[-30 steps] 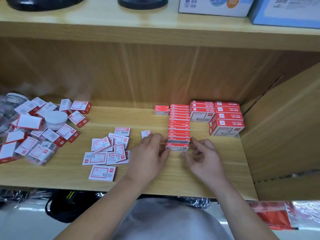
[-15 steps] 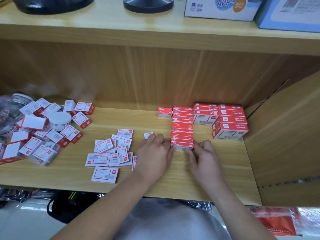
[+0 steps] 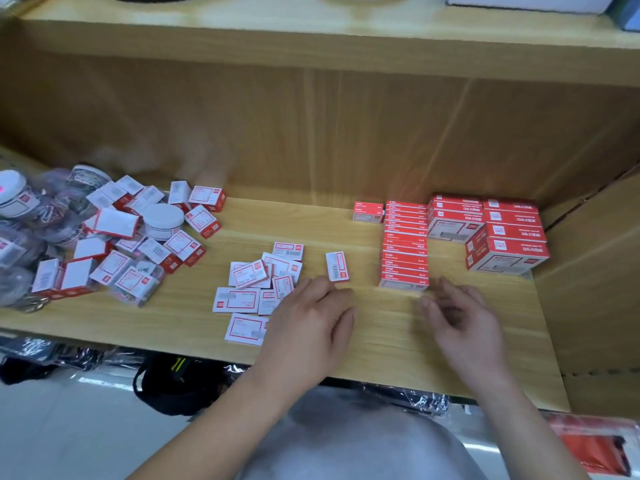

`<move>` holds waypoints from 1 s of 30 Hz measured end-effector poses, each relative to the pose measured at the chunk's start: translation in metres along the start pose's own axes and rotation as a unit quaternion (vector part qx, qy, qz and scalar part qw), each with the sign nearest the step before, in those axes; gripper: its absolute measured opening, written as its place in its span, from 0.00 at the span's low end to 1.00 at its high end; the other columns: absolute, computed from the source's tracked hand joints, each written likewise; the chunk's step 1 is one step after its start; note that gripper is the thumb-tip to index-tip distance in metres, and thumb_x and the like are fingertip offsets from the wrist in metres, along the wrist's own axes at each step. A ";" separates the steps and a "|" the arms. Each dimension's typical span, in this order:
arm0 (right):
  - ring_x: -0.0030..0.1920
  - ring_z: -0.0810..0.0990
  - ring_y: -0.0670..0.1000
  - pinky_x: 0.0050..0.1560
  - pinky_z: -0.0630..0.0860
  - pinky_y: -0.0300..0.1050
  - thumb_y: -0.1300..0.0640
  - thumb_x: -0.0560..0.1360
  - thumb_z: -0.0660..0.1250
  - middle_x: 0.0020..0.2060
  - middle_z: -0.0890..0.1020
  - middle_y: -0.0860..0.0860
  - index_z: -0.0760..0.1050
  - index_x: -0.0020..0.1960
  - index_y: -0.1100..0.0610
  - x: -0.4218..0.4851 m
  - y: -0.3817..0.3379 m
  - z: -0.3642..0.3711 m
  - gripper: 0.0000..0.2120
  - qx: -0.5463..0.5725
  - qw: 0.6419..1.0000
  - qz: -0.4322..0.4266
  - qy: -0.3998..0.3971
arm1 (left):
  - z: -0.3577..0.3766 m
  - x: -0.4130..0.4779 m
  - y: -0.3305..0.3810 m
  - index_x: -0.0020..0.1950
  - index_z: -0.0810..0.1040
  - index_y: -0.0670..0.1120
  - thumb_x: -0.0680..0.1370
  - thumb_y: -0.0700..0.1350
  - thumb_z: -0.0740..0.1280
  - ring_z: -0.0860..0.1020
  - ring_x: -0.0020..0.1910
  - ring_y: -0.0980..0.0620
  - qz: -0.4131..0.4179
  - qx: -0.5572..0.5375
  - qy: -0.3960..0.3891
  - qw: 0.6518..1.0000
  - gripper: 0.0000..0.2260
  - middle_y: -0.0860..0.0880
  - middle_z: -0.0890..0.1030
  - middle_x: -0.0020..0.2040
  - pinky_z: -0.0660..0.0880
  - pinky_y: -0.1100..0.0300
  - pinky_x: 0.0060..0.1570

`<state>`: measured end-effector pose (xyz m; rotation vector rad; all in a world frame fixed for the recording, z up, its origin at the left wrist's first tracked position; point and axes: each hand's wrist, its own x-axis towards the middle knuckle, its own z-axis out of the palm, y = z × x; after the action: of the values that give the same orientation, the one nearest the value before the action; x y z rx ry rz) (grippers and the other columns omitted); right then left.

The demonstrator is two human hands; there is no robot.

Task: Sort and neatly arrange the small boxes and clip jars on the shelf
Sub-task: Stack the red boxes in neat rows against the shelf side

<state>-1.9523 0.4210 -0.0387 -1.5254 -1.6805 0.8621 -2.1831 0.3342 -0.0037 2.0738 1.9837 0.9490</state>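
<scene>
Your left hand (image 3: 311, 320), fingers relaxed, holds nothing, beside the loose flat boxes (image 3: 252, 282). Your right hand (image 3: 464, 320), loosely curled and empty, sits just short of the red box row (image 3: 405, 247). Far left on the shelf (image 3: 381, 341): white-lidded jar (image 3: 162, 220) among scattered boxes.

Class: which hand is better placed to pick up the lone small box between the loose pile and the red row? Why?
Probably the left hand: its fingertips lie close beside the lone box; the right hand sits by the red row.
</scene>
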 end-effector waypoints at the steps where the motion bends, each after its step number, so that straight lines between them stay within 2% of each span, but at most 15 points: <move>1: 0.43 0.82 0.47 0.50 0.78 0.34 0.60 0.75 0.74 0.48 0.79 0.52 0.81 0.62 0.56 -0.006 -0.003 -0.005 0.15 0.024 0.999 0.015 0.019 | -0.008 -0.012 -0.004 0.54 0.83 0.49 0.78 0.46 0.70 0.78 0.42 0.49 -0.019 -0.027 0.002 0.999 0.06 0.52 0.77 0.44 0.76 0.54 0.39; 3: 0.43 0.82 0.45 0.48 0.75 0.27 0.63 0.75 0.73 0.48 0.82 0.54 0.82 0.54 0.52 -0.019 -0.015 -0.009 0.10 0.049 0.998 0.016 0.043 | -0.026 -0.034 -0.020 0.52 0.83 0.51 0.79 0.46 0.69 0.78 0.39 0.53 -0.065 -0.053 0.009 0.996 0.04 0.55 0.76 0.43 0.77 0.54 0.37; 5: 0.43 0.82 0.44 0.47 0.73 0.26 0.65 0.76 0.72 0.47 0.84 0.54 0.83 0.50 0.52 -0.031 -0.035 -0.002 0.09 0.059 0.998 0.009 0.018 | -0.044 -0.052 -0.044 0.49 0.82 0.52 0.78 0.48 0.70 0.77 0.38 0.56 -0.123 -0.045 0.028 0.991 0.02 0.57 0.75 0.44 0.78 0.54 0.38; 7: 0.42 0.82 0.44 0.47 0.74 0.29 0.64 0.76 0.73 0.44 0.85 0.51 0.83 0.48 0.51 -0.038 -0.056 0.015 0.08 0.071 0.997 -0.003 -0.037 | -0.061 -0.061 -0.065 0.49 0.78 0.53 0.75 0.56 0.71 0.79 0.41 0.55 -0.197 -0.024 0.049 0.979 0.09 0.58 0.75 0.46 0.78 0.54 0.38; 9: 0.42 0.82 0.46 0.48 0.76 0.37 0.58 0.75 0.74 0.43 0.84 0.46 0.83 0.48 0.46 -0.041 -0.073 0.039 0.07 0.061 0.994 -0.021 -0.090 | -0.066 -0.066 -0.081 0.49 0.74 0.54 0.71 0.62 0.73 0.79 0.43 0.51 -0.237 0.001 0.036 0.971 0.17 0.58 0.73 0.46 0.77 0.53 0.37; 11: 0.43 0.81 0.47 0.47 0.77 0.43 0.56 0.73 0.74 0.44 0.81 0.44 0.81 0.51 0.41 -0.041 -0.086 0.066 0.12 0.030 0.989 -0.049 -0.135 | -0.065 -0.067 -0.088 0.51 0.73 0.52 0.68 0.64 0.74 0.79 0.46 0.48 -0.233 0.017 0.013 0.972 0.22 0.56 0.74 0.47 0.77 0.52 0.38; 13: 0.42 0.80 0.46 0.48 0.78 0.44 0.58 0.71 0.77 0.44 0.77 0.42 0.79 0.54 0.38 -0.042 -0.092 0.090 0.19 -0.004 0.984 -0.058 -0.168 | -0.062 -0.066 -0.095 0.56 0.74 0.52 0.68 0.65 0.76 0.79 0.49 0.47 -0.224 0.024 0.001 0.974 0.26 0.54 0.75 0.50 0.78 0.53 0.39; 15: 0.45 0.80 0.45 0.53 0.80 0.49 0.52 0.66 0.79 0.48 0.74 0.41 0.79 0.61 0.44 -0.044 -0.094 0.105 0.24 -0.041 0.982 -0.044 -0.179 | -0.060 -0.065 -0.103 0.59 0.75 0.52 0.68 0.65 0.76 0.80 0.50 0.48 -0.225 0.017 -0.001 0.974 0.27 0.55 0.76 0.52 0.78 0.54 0.38; 17: 0.50 0.80 0.47 0.56 0.80 0.50 0.44 0.64 0.79 0.50 0.72 0.41 0.78 0.66 0.51 -0.047 -0.090 0.110 0.33 -0.049 0.984 -0.027 -0.171 | -0.061 -0.067 -0.110 0.62 0.77 0.52 0.71 0.66 0.74 0.81 0.49 0.48 -0.210 0.019 -0.001 0.978 0.26 0.54 0.77 0.54 0.78 0.54 0.38; 19: 0.53 0.80 0.46 0.58 0.79 0.46 0.47 0.64 0.82 0.51 0.72 0.42 0.76 0.70 0.53 -0.052 -0.085 0.108 0.36 -0.041 0.986 -0.013 -0.162 | -0.065 -0.070 -0.116 0.66 0.78 0.52 0.74 0.67 0.70 0.81 0.47 0.50 -0.185 0.000 -0.009 0.983 0.26 0.54 0.77 0.54 0.79 0.56 0.38; 23: 0.54 0.79 0.47 0.57 0.77 0.40 0.54 0.68 0.82 0.51 0.73 0.47 0.75 0.72 0.55 -0.055 -0.085 0.107 0.34 -0.012 0.988 0.008 -0.152 | -0.074 -0.072 -0.133 0.69 0.79 0.51 0.75 0.62 0.69 0.75 0.38 0.66 -0.147 -0.111 -0.038 0.982 0.25 0.57 0.75 0.55 0.78 0.61 0.38; 27: 0.44 0.77 0.49 0.49 0.77 0.43 0.55 0.70 0.80 0.47 0.73 0.48 0.79 0.67 0.53 -0.052 -0.084 0.112 0.26 -0.019 0.991 0.013 -0.133 | -0.076 -0.077 -0.144 0.65 0.81 0.51 0.76 0.54 0.72 0.74 0.30 0.62 -0.126 -0.197 -0.048 0.971 0.18 0.58 0.74 0.55 0.77 0.62 0.36; 30: 0.40 0.75 0.48 0.43 0.73 0.34 0.56 0.69 0.80 0.43 0.74 0.48 0.80 0.64 0.54 -0.050 -0.083 0.115 0.24 -0.034 0.994 -0.009 -0.106 | -0.074 -0.078 -0.145 0.56 0.83 0.52 0.75 0.49 0.76 0.72 0.29 0.58 -0.124 -0.211 -0.039 0.969 0.11 0.58 0.74 0.55 0.78 0.58 0.35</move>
<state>-2.0903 0.3620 -0.0331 -1.5043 -1.8898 0.9966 -2.3416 0.2564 -0.0435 1.5721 1.7572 1.1006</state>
